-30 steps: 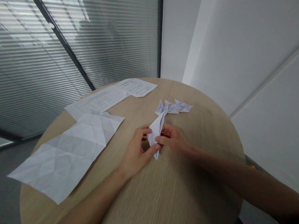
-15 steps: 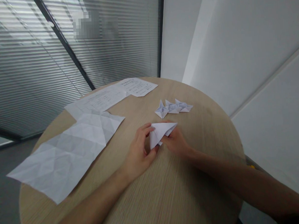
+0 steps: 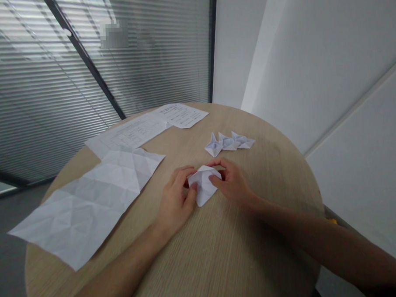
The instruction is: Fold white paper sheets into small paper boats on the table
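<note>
Between my two hands is a small folded white paper (image 3: 204, 185), its lower corner pointing toward me. My left hand (image 3: 176, 198) pinches its left edge, thumb on the near face and fingers at the back. On the other side, my right hand (image 3: 232, 180) grips the upper right edge, with the thumb on the face and the index finger along the top. Just beyond the hands, three folded paper pieces with pointed tips (image 3: 229, 142) lie in an overlapping row on the table.
A large creased white sheet (image 3: 88, 201) lies on the left of the round wooden table (image 3: 190, 262). Printed sheets (image 3: 183, 115) rest along the far edge, partly under it. Window blinds (image 3: 168, 71) and a white wall (image 3: 338, 63) stand behind the table.
The folded paper has turned from a sideways triangle to a shape with its corner toward me. My right hand has shifted to its upper right edge, and my left hand moved slightly left.
</note>
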`<act>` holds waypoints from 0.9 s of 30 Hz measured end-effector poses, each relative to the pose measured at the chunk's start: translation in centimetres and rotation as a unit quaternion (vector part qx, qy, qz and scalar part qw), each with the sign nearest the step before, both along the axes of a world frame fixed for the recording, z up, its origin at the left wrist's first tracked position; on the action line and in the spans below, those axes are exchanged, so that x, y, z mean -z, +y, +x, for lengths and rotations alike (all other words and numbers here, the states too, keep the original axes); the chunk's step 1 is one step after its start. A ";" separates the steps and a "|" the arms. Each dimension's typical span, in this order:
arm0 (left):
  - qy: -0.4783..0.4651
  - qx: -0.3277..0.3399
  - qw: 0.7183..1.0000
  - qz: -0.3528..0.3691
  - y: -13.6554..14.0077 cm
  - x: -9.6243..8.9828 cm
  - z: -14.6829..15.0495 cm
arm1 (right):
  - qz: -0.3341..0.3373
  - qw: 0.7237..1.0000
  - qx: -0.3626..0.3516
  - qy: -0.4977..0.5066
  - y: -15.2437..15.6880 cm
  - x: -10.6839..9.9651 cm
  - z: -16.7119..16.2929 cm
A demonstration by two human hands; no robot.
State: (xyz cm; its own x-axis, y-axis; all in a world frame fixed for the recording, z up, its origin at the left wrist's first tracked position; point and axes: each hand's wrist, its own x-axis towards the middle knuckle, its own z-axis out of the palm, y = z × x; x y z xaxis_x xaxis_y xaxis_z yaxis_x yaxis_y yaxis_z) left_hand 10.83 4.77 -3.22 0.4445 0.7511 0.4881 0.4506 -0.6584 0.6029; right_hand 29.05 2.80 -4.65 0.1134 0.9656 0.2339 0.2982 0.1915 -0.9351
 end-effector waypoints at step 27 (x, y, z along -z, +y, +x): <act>0.250 0.124 0.956 0.094 2.9 -0.1 -2.4 | 0.056 0.872 -0.199 -0.443 0.8 -1.2 3.6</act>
